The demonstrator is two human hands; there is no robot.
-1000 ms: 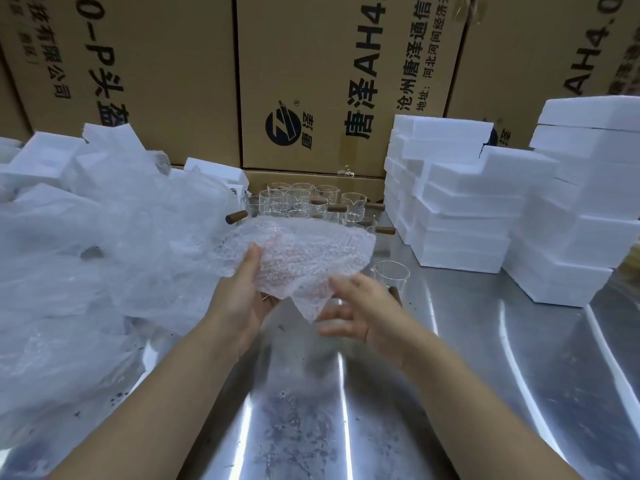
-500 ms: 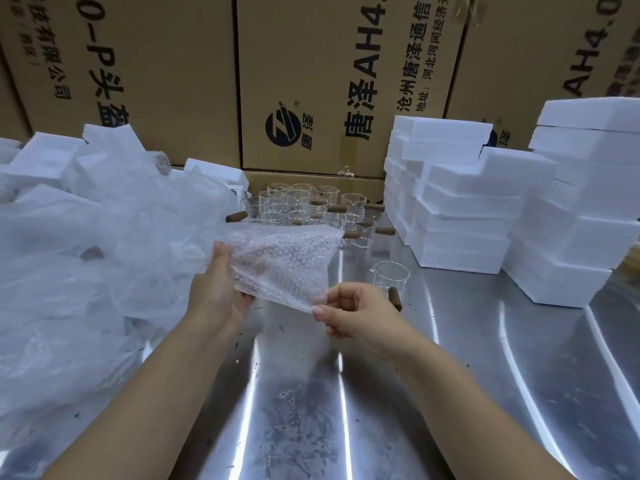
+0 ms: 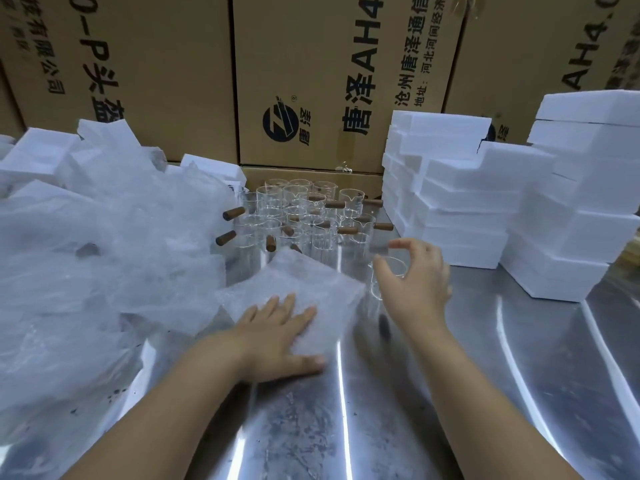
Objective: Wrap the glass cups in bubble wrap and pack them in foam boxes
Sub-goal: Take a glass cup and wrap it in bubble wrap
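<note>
A square sheet of bubble wrap (image 3: 311, 285) lies flat on the steel table (image 3: 346, 427), and my left hand (image 3: 277, 337) presses on its near corner with straight, spread fingers. Just right of the sheet stands one glass cup (image 3: 390, 269) with a dark wooden handle, blurred, pointing toward me. My right hand (image 3: 415, 285) is over it from the right, thumb and fingers curled round its rim. Several more glass cups (image 3: 298, 209) with wooden handles stand in a cluster behind the sheet.
A big heap of loose bubble wrap (image 3: 104, 254) fills the left side, with foam pieces (image 3: 31, 154) behind it. Stacks of white foam boxes (image 3: 460, 209) stand at the right, a taller stack (image 3: 581, 202) beyond them. Cardboard cartons (image 3: 311, 81) wall off the back.
The sheet, held up in both hands before, now lies on the table under my left palm. My right hand has let go of it and moved right onto the single cup.
</note>
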